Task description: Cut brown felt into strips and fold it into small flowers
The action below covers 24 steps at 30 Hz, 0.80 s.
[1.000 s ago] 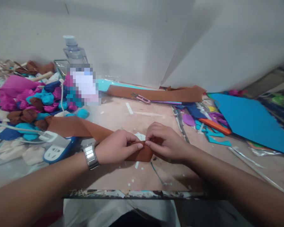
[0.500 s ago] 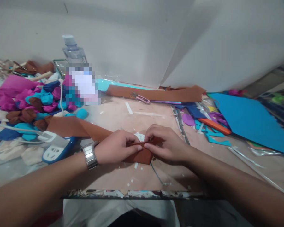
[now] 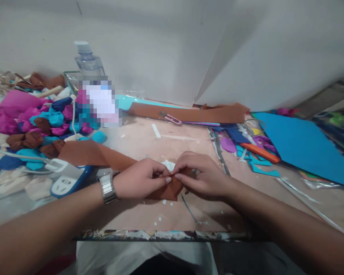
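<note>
A long brown strip of paper or thin fabric runs from the left pile across the table to my hands; which material it is I cannot tell. Thumb and fingers of my left hand pinch its upper edge near the right end. Right beside them, my right hand pinches the same edge, fingertips almost touching the left ones. Below the fingers the end of the strip hangs down in a fold. A small white piece lies just behind the fingertips, partly hidden by them.
Crumpled colored bundles heap up at left, near a power strip and a clear bottle. Small pink-handled snips rest on another brown strip at the back. To the right lie an orange cutter and a blue sheet.
My fingertips have shifted slightly left along the edge and drawn closer together. The hanging end of the brown strip has gathered and folded more. Everything else stays in place.
</note>
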{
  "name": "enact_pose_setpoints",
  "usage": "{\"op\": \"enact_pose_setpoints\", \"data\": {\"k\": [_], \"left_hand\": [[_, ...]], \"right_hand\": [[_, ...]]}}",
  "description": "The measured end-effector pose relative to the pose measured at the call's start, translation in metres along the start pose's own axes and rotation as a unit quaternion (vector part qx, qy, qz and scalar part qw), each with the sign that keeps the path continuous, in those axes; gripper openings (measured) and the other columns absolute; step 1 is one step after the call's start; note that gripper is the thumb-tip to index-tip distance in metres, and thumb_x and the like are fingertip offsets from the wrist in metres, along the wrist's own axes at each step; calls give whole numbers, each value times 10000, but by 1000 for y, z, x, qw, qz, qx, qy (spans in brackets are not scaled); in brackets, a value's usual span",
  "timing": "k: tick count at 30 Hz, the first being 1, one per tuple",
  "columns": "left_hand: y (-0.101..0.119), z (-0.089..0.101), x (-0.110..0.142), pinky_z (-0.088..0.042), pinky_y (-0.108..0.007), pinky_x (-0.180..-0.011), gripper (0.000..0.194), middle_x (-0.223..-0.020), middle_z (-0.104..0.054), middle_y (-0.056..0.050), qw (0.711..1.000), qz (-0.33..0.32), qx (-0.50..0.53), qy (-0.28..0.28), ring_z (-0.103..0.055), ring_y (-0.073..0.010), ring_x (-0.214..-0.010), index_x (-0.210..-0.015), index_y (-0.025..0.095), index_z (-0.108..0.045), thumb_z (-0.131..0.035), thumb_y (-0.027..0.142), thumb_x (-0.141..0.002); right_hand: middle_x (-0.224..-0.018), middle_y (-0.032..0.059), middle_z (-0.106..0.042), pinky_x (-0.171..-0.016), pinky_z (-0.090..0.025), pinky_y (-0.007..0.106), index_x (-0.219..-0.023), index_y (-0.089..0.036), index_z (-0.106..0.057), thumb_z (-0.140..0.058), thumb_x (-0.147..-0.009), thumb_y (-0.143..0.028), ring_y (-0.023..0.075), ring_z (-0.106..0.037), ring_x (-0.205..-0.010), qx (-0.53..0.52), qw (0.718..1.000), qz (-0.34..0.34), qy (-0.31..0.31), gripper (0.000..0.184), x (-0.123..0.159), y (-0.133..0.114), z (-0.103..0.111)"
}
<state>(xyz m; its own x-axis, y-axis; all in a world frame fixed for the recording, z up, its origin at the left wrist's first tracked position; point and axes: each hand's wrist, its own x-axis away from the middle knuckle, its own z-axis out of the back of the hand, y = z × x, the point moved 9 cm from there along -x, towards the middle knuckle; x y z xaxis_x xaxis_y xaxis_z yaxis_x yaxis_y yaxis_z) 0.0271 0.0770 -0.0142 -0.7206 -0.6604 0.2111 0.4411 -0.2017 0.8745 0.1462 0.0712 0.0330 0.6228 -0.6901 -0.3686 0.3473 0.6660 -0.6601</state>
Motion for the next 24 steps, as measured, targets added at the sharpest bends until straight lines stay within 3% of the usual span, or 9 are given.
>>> {"op": "enact_pose_setpoints", "data": {"k": [15,18,21,24], "left_hand": [[2,-2,1,-403,-270,-719,106,-789,-565,31,998,-1,51,-39,-494,-129,-747,-854,164,-598,-496,154,-880],[2,-3,1,-393,-276,-698,86,-778,-552,30,997,7,61,-47,-485,-131,-731,-863,162,-602,-545,214,-900],[4,-4,2,-383,-274,-679,235,-772,-543,30,997,7,60,-52,-469,-128,-716,-874,157,-608,-596,378,-954],[4,-5,2,-367,-269,-659,259,-746,-508,44,997,-3,55,-49,-433,-118,-693,-848,162,-585,-588,388,-976]], "right_hand": [[-877,38,-764,-836,-527,375,-1025,-224,-757,-648,-946,-139,180,-678,-836,-16,998,54,0,160,1,-7,1],[-881,35,-763,-849,-525,385,-1021,-225,-755,-643,-936,-116,179,-683,-840,-13,998,59,6,177,1,-7,1],[-880,33,-758,-856,-526,390,-1031,-228,-756,-641,-933,-107,179,-686,-846,-2,998,62,12,194,1,-7,2],[-879,31,-756,-861,-527,394,-1044,-233,-757,-638,-937,-109,181,-689,-850,5,998,66,13,203,1,-8,2]]}}
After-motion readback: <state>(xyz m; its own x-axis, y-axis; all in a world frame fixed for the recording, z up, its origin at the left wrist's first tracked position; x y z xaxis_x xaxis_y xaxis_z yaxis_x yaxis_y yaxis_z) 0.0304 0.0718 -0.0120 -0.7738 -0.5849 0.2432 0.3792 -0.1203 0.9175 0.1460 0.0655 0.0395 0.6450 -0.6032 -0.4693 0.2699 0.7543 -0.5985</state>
